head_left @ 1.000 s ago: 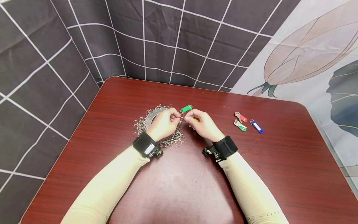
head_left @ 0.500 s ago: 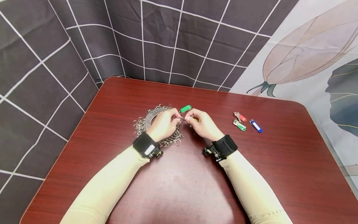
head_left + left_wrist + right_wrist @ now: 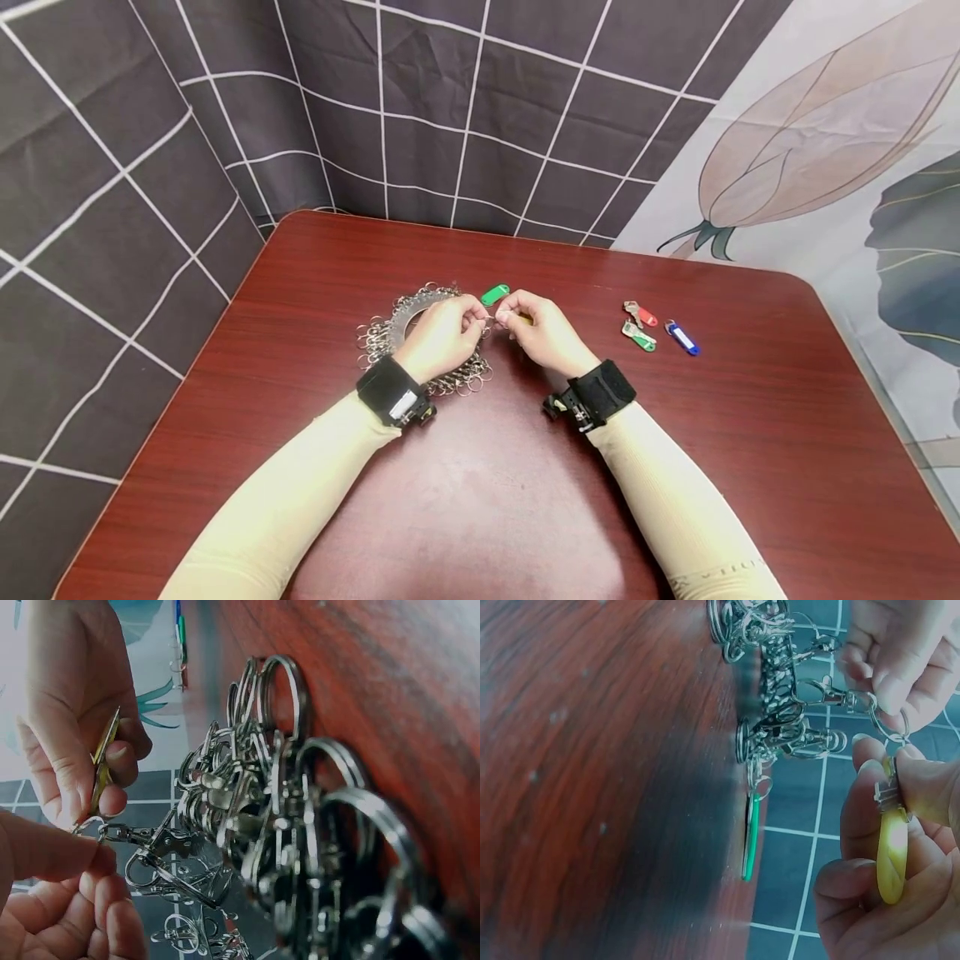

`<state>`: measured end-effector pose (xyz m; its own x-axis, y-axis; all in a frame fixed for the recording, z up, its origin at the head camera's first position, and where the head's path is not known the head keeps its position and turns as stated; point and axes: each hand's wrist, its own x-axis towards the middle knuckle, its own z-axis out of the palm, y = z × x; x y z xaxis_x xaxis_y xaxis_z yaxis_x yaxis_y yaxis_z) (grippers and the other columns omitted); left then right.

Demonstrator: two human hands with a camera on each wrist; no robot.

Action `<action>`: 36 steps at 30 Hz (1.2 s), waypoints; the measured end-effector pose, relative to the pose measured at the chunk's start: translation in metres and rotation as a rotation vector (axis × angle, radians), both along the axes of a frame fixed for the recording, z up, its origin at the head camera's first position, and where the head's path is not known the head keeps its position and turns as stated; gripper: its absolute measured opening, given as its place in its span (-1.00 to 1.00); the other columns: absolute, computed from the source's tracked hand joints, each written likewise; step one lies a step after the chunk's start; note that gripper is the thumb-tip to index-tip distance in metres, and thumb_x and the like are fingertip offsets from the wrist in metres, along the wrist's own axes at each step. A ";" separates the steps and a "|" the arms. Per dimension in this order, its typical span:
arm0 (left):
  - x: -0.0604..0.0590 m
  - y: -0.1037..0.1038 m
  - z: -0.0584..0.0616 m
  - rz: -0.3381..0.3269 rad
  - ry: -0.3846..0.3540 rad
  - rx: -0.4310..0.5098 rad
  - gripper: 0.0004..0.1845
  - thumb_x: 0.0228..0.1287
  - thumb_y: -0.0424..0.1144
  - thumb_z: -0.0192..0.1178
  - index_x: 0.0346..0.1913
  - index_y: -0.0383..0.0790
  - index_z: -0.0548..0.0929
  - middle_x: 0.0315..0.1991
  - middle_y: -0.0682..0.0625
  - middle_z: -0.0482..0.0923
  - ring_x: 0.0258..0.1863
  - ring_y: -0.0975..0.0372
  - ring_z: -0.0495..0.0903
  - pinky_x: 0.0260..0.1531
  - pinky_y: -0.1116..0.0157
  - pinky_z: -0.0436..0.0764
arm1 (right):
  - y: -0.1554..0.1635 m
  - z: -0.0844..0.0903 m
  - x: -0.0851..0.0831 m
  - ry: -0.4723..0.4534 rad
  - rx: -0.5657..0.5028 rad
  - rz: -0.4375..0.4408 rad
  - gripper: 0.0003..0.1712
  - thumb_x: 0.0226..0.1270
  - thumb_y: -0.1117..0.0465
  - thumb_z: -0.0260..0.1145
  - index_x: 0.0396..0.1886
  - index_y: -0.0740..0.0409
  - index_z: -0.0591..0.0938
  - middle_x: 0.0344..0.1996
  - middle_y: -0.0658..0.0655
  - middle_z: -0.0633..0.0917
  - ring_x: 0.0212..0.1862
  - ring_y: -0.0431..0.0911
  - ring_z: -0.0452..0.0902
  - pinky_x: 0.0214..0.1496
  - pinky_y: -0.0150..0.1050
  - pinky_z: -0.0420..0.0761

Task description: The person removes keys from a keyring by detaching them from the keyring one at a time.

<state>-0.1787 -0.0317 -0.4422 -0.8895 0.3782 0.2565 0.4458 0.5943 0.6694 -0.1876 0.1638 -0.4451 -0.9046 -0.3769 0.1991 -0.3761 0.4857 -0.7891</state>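
The left hand [image 3: 442,333] is pinching a small ring [image 3: 891,724]; the right hand [image 3: 543,333] is pinching a yellow tag [image 3: 892,855]. Both are looking light, stiff and slippery, best nipped at the tag's metal end.

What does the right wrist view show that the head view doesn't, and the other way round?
Only the right wrist view shows the yellow tag pinched in the right hand, with its small split ring between both hands' fingertips. Only the head view shows the three keys with red, green and blue tags lying apart on the table, plus both forearms. Both show the left hand, the pile of metal key rings and the green tag beside it.
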 end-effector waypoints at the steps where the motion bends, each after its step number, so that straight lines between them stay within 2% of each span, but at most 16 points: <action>1: 0.000 0.000 0.000 -0.005 -0.011 -0.005 -0.95 0.23 -0.32 0.20 -0.26 -0.15 0.61 -0.42 0.08 0.57 -0.39 0.26 0.55 -0.35 0.32 0.53 | 0.000 -0.001 0.000 -0.004 0.000 -0.003 -0.93 0.40 0.28 0.22 -0.32 0.10 0.59 -0.56 0.12 0.56 -0.52 -0.08 0.45 -0.51 -0.26 0.46; 7: 0.000 -0.001 -0.002 -0.016 -0.060 -0.059 -0.94 0.22 -0.29 0.23 -0.29 -0.13 0.55 -0.43 0.09 0.55 -0.39 0.28 0.54 -0.35 0.32 0.51 | -0.001 -0.004 0.001 -0.025 -0.006 0.007 -0.94 0.42 0.23 0.22 -0.29 0.08 0.58 -0.48 0.22 0.60 -0.46 -0.05 0.49 -0.48 -0.24 0.49; 15: -0.002 -0.003 -0.005 -0.010 -0.081 -0.093 -0.95 0.28 -0.23 0.25 -0.26 -0.11 0.63 -0.42 0.11 0.60 -0.38 0.29 0.57 -0.31 0.30 0.53 | -0.001 -0.003 0.002 -0.023 -0.004 0.013 -0.94 0.42 0.22 0.22 -0.30 0.07 0.58 -0.46 0.24 0.61 -0.45 -0.09 0.49 -0.45 -0.23 0.50; 25: 0.001 -0.004 -0.002 0.045 -0.057 -0.057 -0.96 0.26 -0.24 0.19 -0.26 -0.10 0.59 -0.38 0.11 0.59 -0.34 0.29 0.56 -0.29 0.31 0.54 | 0.000 -0.003 0.001 -0.018 -0.001 0.017 -0.93 0.41 0.23 0.22 -0.29 0.10 0.59 -0.46 0.20 0.62 -0.43 -0.09 0.50 -0.41 -0.27 0.47; 30: 0.002 -0.003 -0.002 0.066 -0.039 -0.025 -0.95 0.26 -0.27 0.17 -0.25 -0.10 0.55 -0.40 0.09 0.58 -0.36 0.28 0.56 -0.33 0.29 0.54 | -0.002 -0.003 0.002 -0.041 -0.008 0.023 -0.91 0.42 0.23 0.21 -0.29 0.15 0.58 -0.43 0.12 0.66 -0.41 -0.05 0.54 -0.36 -0.25 0.52; 36: 0.001 -0.004 -0.004 0.069 -0.018 -0.033 -0.96 0.23 -0.28 0.20 -0.29 -0.10 0.54 -0.43 0.09 0.57 -0.41 0.26 0.55 -0.40 0.28 0.52 | -0.003 -0.004 0.002 -0.032 0.026 0.019 -0.92 0.43 0.25 0.19 -0.31 0.10 0.55 -0.45 0.04 0.65 -0.43 -0.10 0.53 -0.37 -0.23 0.53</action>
